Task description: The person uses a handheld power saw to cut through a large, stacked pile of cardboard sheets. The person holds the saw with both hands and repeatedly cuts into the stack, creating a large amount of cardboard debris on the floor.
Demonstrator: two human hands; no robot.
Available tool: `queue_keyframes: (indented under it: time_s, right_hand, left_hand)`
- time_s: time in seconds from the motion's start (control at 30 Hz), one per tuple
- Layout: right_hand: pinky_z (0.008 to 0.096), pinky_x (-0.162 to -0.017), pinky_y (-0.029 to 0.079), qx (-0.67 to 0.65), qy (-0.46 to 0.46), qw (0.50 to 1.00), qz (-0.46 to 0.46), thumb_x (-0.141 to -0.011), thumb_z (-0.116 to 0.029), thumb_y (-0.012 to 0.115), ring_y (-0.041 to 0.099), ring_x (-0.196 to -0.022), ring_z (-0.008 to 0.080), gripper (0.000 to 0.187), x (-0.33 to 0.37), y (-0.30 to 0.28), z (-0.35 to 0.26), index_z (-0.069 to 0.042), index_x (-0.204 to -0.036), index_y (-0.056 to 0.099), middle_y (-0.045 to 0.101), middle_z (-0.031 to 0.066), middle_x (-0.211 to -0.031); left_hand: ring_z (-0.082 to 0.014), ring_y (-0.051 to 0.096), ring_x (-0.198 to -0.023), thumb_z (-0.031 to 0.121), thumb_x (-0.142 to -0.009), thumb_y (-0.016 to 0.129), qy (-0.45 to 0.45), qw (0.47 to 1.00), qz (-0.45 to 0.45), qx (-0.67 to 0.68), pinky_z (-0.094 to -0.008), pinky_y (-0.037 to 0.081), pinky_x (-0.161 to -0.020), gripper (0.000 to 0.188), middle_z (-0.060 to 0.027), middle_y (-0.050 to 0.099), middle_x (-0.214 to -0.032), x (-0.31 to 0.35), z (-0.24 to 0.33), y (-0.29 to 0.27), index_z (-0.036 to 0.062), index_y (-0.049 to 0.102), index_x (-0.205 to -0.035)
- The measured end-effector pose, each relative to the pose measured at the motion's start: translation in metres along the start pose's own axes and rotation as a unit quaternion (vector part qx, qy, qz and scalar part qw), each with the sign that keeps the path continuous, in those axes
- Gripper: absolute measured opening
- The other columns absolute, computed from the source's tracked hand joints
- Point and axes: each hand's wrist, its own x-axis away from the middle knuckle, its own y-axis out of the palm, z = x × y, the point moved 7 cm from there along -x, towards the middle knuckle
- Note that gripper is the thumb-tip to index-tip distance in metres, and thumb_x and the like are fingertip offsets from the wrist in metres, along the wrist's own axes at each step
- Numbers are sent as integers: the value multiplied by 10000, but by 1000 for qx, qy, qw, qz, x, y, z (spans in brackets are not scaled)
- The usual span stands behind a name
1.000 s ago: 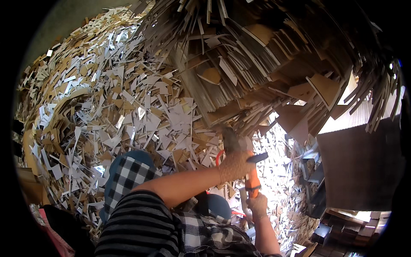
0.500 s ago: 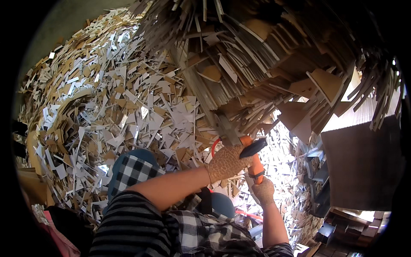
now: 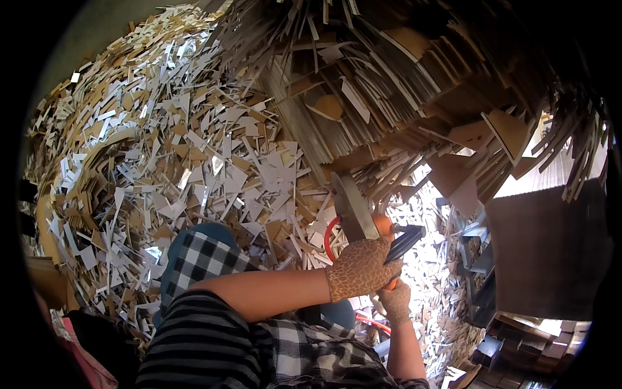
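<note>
My left hand (image 3: 364, 264), in a tan glove with a brown mottled pattern, is closed around the upper part of an orange-bodied tool (image 3: 383, 225). A dark, bar-like part (image 3: 407, 244) juts out to the right past its fingers. Beyond the hand, a flat grey tapered plate (image 3: 355, 209) points up and away. Just below and to the right, my right hand (image 3: 396, 302), gloved too, is closed around the tool's lower end, which it mostly hides. A red curved hose-like loop (image 3: 331, 241) shows to the left of the plate.
Loose white and brown board scraps (image 3: 220, 155) cover the floor to the left. A tall stack of thin board strips (image 3: 382, 84) overhangs at the far side. On the right stands a large dark brown panel (image 3: 552, 249). My checked-cloth knee (image 3: 207, 262) is close by my left forearm.
My left hand has moved a little right and nearer to me with the tool. The tool has turned, so the grey plate now shows broader and the dark part points more upward.
</note>
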Motion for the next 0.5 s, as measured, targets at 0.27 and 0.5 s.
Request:
queue_keyframes:
  time_s: [0.27,0.5]
  right_hand:
    - [462,-773,539,123,108,981,-103,-811,-541,650,691,-894,398,564,-6,33,57,-2,-967,716,709,240,-901]
    - [326,-533,525,-59,193,969,-143,-659,-65,730,648,-555,190,239,65,62,93,16,-879,683,664,95,-677]
  left_hand:
    - [-337,693,-870,383,-833,600,-23,993,45,109,-441,538,-755,391,-185,695,-885,-55,-93,8,41,679,-1005]
    - [-393,666,-886,384,-847,634,-39,997,-29,-55,-464,511,-788,413,-219,672,-885,-34,-121,66,45,641,-1082]
